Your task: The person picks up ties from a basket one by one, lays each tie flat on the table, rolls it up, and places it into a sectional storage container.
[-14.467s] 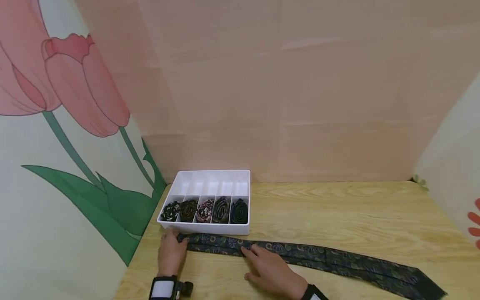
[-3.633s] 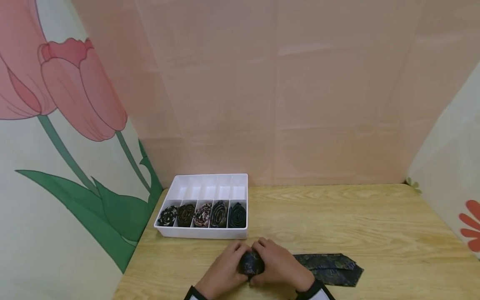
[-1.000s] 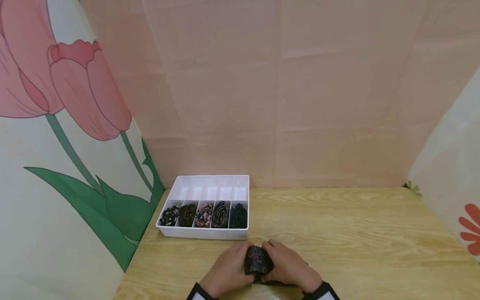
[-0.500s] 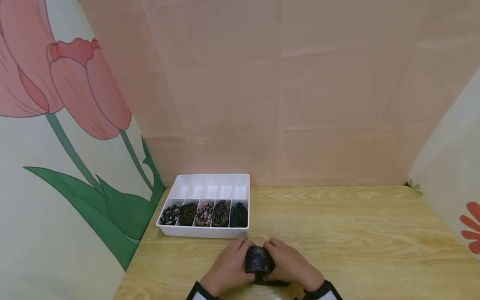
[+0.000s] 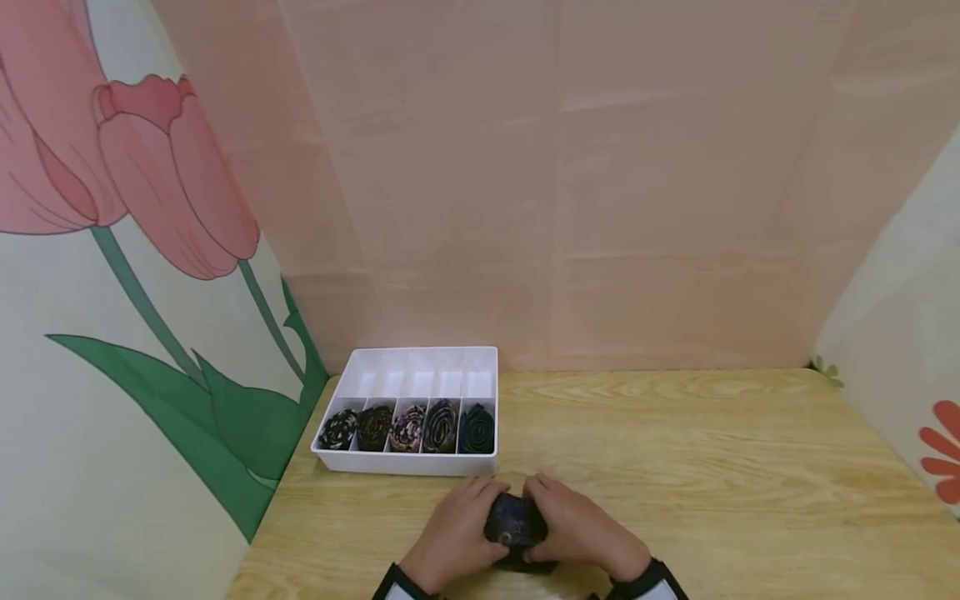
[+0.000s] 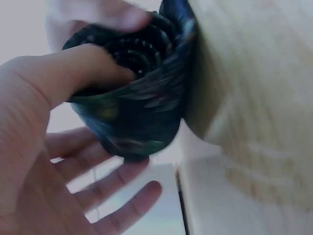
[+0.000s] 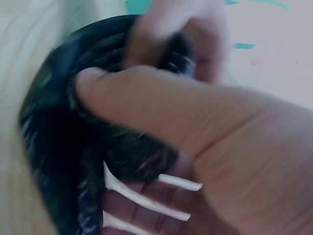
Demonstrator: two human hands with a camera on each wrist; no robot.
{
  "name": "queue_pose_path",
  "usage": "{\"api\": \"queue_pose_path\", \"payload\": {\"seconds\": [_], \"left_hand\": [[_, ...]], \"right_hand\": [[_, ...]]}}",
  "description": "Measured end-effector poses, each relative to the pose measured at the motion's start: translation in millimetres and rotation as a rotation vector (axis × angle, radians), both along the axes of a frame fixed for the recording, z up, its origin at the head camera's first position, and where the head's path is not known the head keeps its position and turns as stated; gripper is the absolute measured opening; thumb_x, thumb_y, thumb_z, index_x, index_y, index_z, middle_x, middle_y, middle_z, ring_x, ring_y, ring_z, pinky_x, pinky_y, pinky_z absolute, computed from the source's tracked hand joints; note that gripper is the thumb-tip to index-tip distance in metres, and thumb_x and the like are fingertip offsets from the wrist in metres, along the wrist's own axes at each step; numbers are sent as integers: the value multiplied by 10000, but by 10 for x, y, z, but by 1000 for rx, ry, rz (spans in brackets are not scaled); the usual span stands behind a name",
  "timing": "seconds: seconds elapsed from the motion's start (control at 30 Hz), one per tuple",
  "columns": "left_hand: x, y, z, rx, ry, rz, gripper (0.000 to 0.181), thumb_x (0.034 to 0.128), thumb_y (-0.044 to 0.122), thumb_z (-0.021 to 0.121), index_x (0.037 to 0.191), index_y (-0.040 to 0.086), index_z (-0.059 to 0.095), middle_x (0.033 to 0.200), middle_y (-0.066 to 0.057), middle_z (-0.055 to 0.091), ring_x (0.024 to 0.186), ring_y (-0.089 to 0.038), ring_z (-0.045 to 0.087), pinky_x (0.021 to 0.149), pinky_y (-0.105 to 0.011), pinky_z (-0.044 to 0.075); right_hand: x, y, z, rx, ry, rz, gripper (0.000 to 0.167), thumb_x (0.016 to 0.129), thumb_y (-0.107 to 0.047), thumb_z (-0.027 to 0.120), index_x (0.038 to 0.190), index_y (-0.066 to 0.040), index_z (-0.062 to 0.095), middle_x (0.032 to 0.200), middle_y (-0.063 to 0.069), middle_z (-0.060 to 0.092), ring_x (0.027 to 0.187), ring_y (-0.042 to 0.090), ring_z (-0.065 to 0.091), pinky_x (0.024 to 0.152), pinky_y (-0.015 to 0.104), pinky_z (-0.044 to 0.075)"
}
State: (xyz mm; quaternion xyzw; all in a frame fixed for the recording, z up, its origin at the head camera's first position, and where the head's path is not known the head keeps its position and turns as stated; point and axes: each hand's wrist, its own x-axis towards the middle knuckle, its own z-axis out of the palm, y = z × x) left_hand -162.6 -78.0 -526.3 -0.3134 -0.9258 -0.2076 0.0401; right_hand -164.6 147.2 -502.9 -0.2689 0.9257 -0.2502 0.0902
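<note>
Between both hands is a dark patterned necktie (image 5: pixel 516 521), rolled into a thick coil, low in the middle of the head view. A short unrolled end lies flat under it on the table. My left hand (image 5: pixel 459 532) grips the coil from the left; in the left wrist view its thumb presses into the spiral edge of the necktie (image 6: pixel 142 112). From the other side my right hand (image 5: pixel 576 532) holds the coil, its thumb across the spiral end in the right wrist view. The two hands are apart, with the roll between them.
A white divided box (image 5: pixel 405 464) stands behind the hands, to the left. Its front compartments hold several rolled neckties (image 5: pixel 407 428); the back row shows bare white. Beneath everything is a wooden table (image 5: pixel 675 450), with a tulip-printed wall at the left.
The necktie, earlier laid out long across the table, is now rolled into a coil. Its flat tail at the right has shortened to a small end under the roll.
</note>
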Motion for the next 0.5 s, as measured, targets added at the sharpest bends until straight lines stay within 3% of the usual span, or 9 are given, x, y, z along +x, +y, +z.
{"api": "queue_pose_path", "payload": {"seconds": [0.1,0.27,0.4,0.5], "left_hand": [[16,20,-7,48,-10,-38,826,735,260,929,1469,132,571,1396,14,665,1265,-167,620,1074,-351,534],[19,24,-67,105,-38,-92,752,720,201,922,1403,206,608,1296,62,659,1171,-88,627,1004,-296,556],[8,1,-60,81,-12,-55,703,705,268,952,1349,228,674,1188,69,641,1090,-72,599,945,-277,560],[-5,-7,-39,65,26,-26,677,669,278,969,1289,221,703,1159,68,639,1080,-88,582,943,-277,555]], "right_hand": [[0,44,-54,53,1,-21,702,651,-342,1025,1153,-87,605,1057,-22,575,970,143,592,851,384,578],[13,65,-54,62,-7,-11,710,675,-419,1006,1181,-114,613,1082,-31,562,986,140,585,867,382,576],[34,31,0,-27,5,19,709,730,-495,958,1258,-154,630,1160,-61,581,1057,117,613,913,374,591],[36,1,4,-64,36,21,665,743,-424,957,1257,-151,634,1161,-64,598,1064,116,619,911,368,594]]}}
